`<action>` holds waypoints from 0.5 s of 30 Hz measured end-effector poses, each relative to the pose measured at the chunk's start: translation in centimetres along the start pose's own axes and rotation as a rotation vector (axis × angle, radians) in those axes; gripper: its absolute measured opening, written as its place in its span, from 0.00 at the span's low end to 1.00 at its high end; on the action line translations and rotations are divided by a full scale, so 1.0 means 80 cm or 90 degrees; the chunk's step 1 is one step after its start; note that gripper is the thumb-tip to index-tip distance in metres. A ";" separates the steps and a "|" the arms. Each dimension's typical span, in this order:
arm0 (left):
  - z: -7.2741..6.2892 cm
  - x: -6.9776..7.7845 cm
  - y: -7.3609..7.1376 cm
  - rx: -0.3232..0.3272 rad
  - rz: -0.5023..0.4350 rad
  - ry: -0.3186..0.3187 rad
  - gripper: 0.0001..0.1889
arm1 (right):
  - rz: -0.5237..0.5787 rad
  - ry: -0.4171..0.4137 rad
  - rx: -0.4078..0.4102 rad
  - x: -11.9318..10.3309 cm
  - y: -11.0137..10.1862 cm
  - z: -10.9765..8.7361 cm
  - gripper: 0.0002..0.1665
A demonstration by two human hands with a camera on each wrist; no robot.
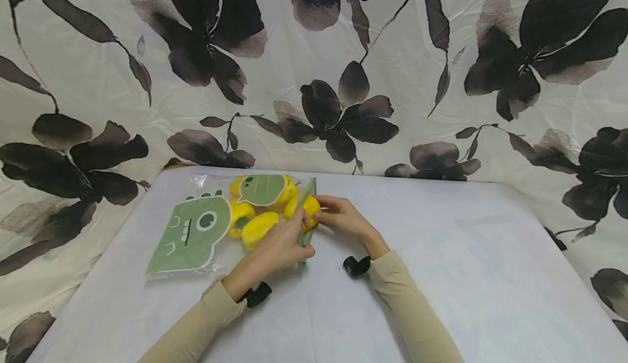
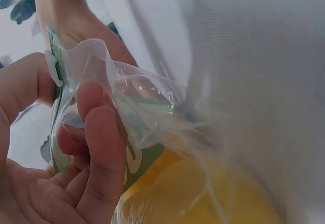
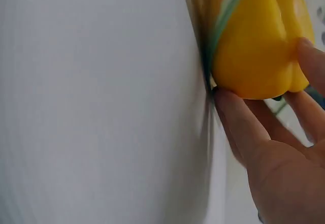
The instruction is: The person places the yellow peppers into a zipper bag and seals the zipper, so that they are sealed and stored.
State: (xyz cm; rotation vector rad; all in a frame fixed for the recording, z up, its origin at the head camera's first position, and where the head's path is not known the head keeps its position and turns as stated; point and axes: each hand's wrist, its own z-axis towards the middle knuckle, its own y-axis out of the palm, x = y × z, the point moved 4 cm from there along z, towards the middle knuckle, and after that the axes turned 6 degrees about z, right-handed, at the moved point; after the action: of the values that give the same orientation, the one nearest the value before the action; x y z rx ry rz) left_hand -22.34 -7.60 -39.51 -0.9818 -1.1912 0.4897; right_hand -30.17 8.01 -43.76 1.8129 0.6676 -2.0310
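Note:
A clear zip bag (image 1: 188, 237) with green monster prints lies on the left part of the table, its mouth facing right. Inside it are several yellow bell peppers (image 1: 260, 229). My left hand (image 1: 279, 243) holds the bag by its green-edged mouth; in the left wrist view the plastic runs between thumb and fingers (image 2: 104, 148), near a white zip slider (image 2: 53, 67). At the mouth, my right hand (image 1: 348, 220) grips another yellow bell pepper (image 3: 256, 46) by its outer end. The green rim crosses this pepper, so part of it is within the bag.
A white cloth covers the table (image 1: 441, 254). Behind it hangs a white curtain (image 1: 275, 79) with dark flower prints. Black wrist straps (image 1: 356, 266) sit at both wrists, below beige sleeves.

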 end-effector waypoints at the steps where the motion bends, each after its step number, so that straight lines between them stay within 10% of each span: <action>1: 0.000 0.000 0.000 0.001 0.002 0.002 0.22 | 0.006 0.002 -0.007 0.000 0.003 0.001 0.28; 15: 0.001 -0.003 0.001 -0.011 -0.014 0.024 0.23 | 0.065 0.139 -0.047 0.018 0.014 0.007 0.32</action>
State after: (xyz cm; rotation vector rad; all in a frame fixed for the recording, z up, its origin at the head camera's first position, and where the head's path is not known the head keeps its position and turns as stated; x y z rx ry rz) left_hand -22.50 -7.70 -39.70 -0.9880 -1.1735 0.4415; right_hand -30.23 6.85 -45.27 2.0009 0.6848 -1.7370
